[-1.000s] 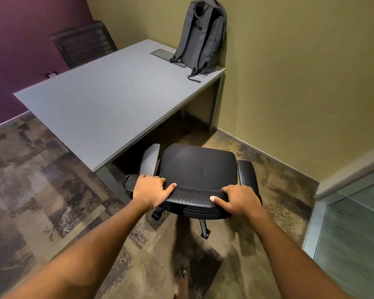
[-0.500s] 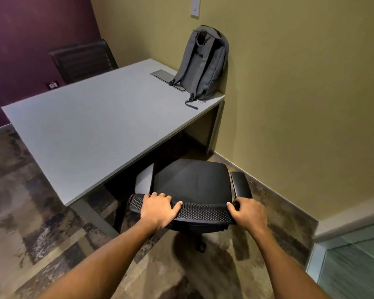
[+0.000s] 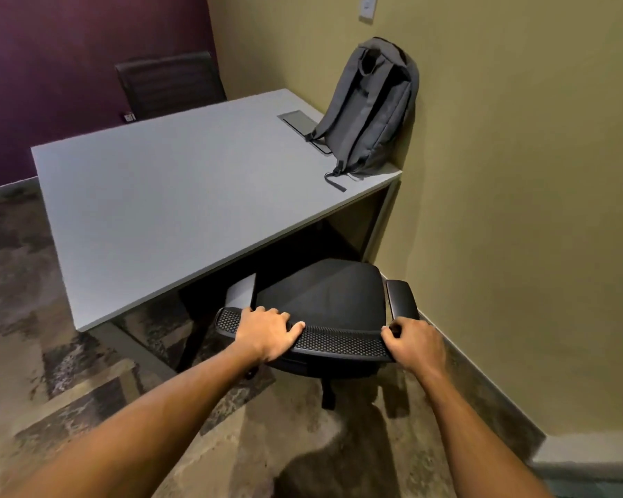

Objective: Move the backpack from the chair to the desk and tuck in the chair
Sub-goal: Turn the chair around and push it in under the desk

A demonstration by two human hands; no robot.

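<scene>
A grey backpack (image 3: 371, 109) stands upright on the far right corner of the grey desk (image 3: 166, 195), leaning against the olive wall. The black office chair (image 3: 324, 292) faces the desk, with the front of its seat under the desk's near edge. My left hand (image 3: 267, 332) grips the left part of the chair's mesh backrest top. My right hand (image 3: 414, 345) grips its right end, beside the right armrest (image 3: 401, 298). The chair's base is mostly hidden under the seat.
A second dark chair (image 3: 166, 84) stands behind the desk against the purple wall. A flat cable hatch (image 3: 299, 120) lies in the desktop next to the backpack. The olive wall runs close along the right. The floor is patterned carpet.
The chair has rolled forward toward the desk, its seat front now under the edge. Both hands kept their hold on the backrest, and the view moved closer.
</scene>
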